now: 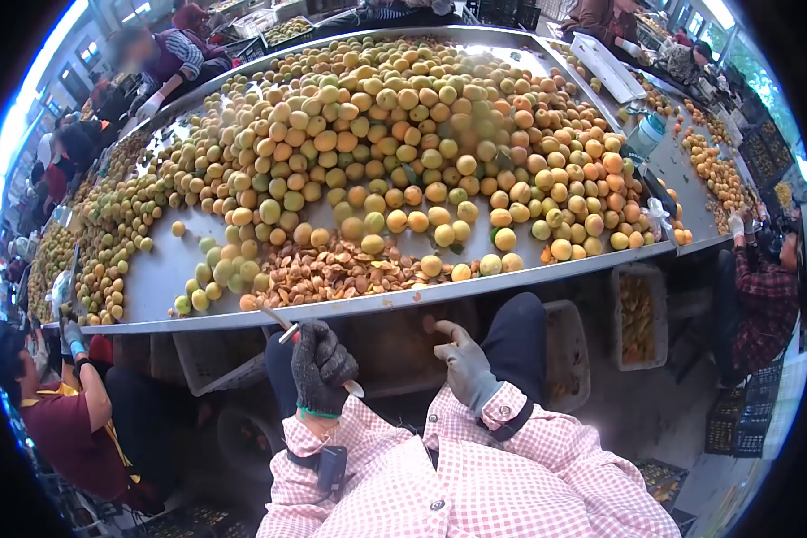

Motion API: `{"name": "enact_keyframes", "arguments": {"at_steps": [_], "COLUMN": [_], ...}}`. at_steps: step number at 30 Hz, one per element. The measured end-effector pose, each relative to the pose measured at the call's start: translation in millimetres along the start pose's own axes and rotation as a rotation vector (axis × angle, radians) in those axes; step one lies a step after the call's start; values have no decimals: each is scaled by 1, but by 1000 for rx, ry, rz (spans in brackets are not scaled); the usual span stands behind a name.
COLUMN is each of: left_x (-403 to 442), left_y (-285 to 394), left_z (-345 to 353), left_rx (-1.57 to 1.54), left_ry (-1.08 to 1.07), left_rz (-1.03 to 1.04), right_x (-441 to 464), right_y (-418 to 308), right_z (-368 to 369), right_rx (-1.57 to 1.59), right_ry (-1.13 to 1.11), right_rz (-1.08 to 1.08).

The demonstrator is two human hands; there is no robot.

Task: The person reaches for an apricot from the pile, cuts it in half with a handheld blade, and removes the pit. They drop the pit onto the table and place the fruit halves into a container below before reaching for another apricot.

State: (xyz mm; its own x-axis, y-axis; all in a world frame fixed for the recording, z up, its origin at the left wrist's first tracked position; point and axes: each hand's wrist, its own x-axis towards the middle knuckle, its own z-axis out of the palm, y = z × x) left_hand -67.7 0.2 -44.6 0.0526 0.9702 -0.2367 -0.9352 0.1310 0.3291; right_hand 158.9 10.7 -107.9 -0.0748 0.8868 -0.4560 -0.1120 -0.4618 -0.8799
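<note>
My left hand (323, 369), in a dark knitted glove, is closed around a thin tool (289, 334). A pale stick-like end and a metal part show above the fist, and a pale rounded end shows below it. To the right, my right hand (468, 363) wears a grey glove, its index finger and thumb apart. A small brown piece (429, 323) is just beyond those fingertips. Both hands are below the near edge of the metal table (332, 312). Split brown fruit pieces (332, 273) lie by that edge, in front of a large heap of yellow-orange fruit (350, 125).
Under the table are a white crate (220, 359), another crate (567, 350) and one holding fruit (637, 314). A teal-lidded bottle (646, 136) stands at the right. People sit at the left (72, 430) and right (767, 300); others are across the table.
</note>
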Motion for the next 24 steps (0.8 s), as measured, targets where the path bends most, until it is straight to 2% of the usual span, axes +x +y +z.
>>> {"name": "enact_keyframes", "arguments": {"at_steps": [1,2,3,5,6,8,9,11,13,15,17,19,22,24], "left_x": [0,0,0,2,4,7,8,11,14,16,19,20,24,29], "left_y": [1,3,3,3,2,1,1,1,2,4,5,3,0,-2], "left_z": [-3,-6,-10,-19,-23,-28,-30,-33,-35,-39,-40,-40,-34,-33], "left_rx": [-2,13,28,41,46,87,86,163,152,202,201,247,301,307], "left_ry": [-11,-17,-24,-23,24,98,93,97,124,161,189,226,252,234], "left_rz": [-2,1,4,-20,-34,-41,-42,-35,-29,-50,-67,-75,-89,-113], "right_x": [2,-4,-3,9,12,23,32,52,76,98,118,101,106,116], "right_y": [-5,-21,-33,-58,-67,-82,-89,-99,-96,-104,-126,-181,-173,-161], "right_z": [1,9,16,32,48,77,77,77,63,35,-10,-26,-78,-92], "right_rx": [131,428,424,147,147,216,215,45,54,-357,-916,-1536,-1588,-1480], "right_ry": [-51,-136,-133,-303,-298,-264,-261,-541,-572,-399,-174,206,154,137], "right_rz": [108,209,197,354,347,49,44,-90,-100,-286,-560,-52,-5,-190]}}
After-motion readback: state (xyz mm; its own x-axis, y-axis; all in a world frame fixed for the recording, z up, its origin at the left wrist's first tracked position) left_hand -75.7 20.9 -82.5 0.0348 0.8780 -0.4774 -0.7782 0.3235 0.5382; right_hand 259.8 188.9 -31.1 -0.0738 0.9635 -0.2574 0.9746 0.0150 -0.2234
